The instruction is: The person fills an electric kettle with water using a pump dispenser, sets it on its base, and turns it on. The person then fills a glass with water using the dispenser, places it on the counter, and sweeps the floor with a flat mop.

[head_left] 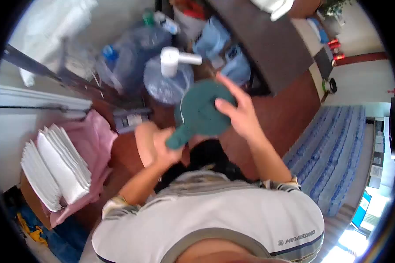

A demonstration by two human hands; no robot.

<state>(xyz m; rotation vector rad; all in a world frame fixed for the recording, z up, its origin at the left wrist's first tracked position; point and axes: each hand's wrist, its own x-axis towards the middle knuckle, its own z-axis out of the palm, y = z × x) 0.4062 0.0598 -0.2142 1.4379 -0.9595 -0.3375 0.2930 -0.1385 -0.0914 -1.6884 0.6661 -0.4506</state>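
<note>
Fingers of the left hand wrap the handle, near left, of a green pan mid-scene; the right hand's thumb and forefinger spread at its right edge (clamped, I cannot tell). Steadying seems underway, calling for a firm handle grip.

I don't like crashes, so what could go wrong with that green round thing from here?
It might drop: the left hand has the handle, but the right hand only shows its thumb on top, so a slip could send the green round thing down to the floor.

It might also bump the white cup-like thing seen just beyond it, though I can't tell how far apart they really are.
</note>
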